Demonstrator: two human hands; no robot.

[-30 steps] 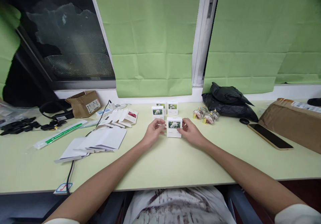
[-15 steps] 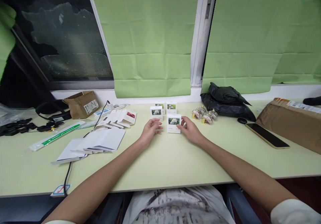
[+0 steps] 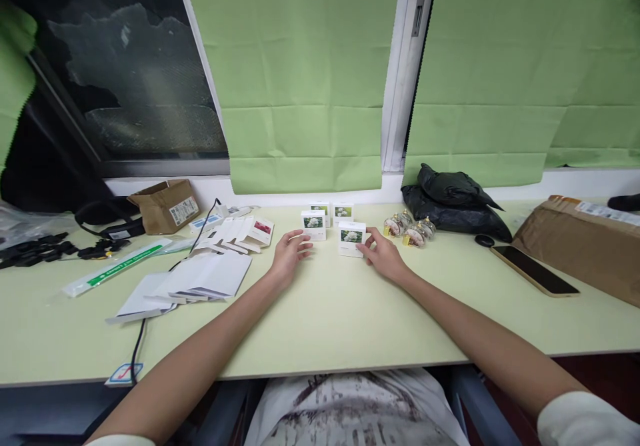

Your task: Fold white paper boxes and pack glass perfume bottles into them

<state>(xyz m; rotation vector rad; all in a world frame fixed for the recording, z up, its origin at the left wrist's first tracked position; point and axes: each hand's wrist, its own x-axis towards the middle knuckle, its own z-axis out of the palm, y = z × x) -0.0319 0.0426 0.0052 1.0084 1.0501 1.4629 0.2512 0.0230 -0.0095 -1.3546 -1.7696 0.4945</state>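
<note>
Several small white boxes with a flower picture stand on the pale green table [image 3: 320, 326]. My right hand [image 3: 381, 254] grips the nearest box [image 3: 351, 239] by its right side, thumb and fingers pinched on it. My left hand [image 3: 290, 254] lies on the table with fingers loosely spread, just in front of a second box [image 3: 313, 225], holding nothing. Two more boxes [image 3: 343, 213] stand behind, close to the wall.
Flat unfolded white cartons [image 3: 205, 276] and more cards [image 3: 240, 233] lie to the left, with a black cable [image 3: 143, 329] and a brown cardboard box [image 3: 165, 205]. Small wrapped glass items [image 3: 410, 229], a black bag [image 3: 457, 203], a phone [image 3: 535, 271] and a brown parcel [image 3: 575, 239] sit right.
My right hand has pushed the nearest box away and a little right, into line beside the second box. My left hand let go of it and drew back to the left.
</note>
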